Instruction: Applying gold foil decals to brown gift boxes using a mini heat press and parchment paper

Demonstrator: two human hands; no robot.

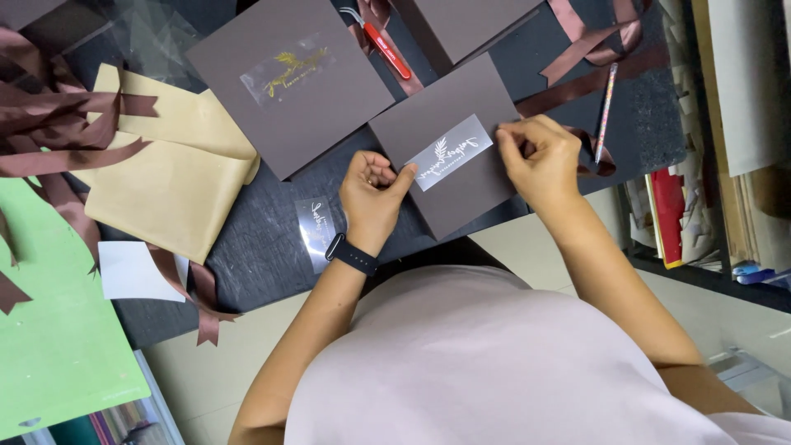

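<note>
A brown square card (461, 189) lies on the black table in front of me, tilted. On it rests a clear rectangular sticker strip with a white leaf design (449, 152). My left hand (372, 194) pinches the strip's lower left end with thumb and fingers. At the strip's upper right end, my right hand (540, 156) presses or pinches its corner with curled fingers. A black watch sits on my left wrist.
A second brown card with a gold-design sticker (288, 78) lies beyond. Another clear sticker strip (315, 231) sits by my left wrist. Red-handled tweezers (383, 45), a pen (606, 103), brown ribbons (58, 124), tan paper (165, 165) and a green sheet (49, 330) surround them.
</note>
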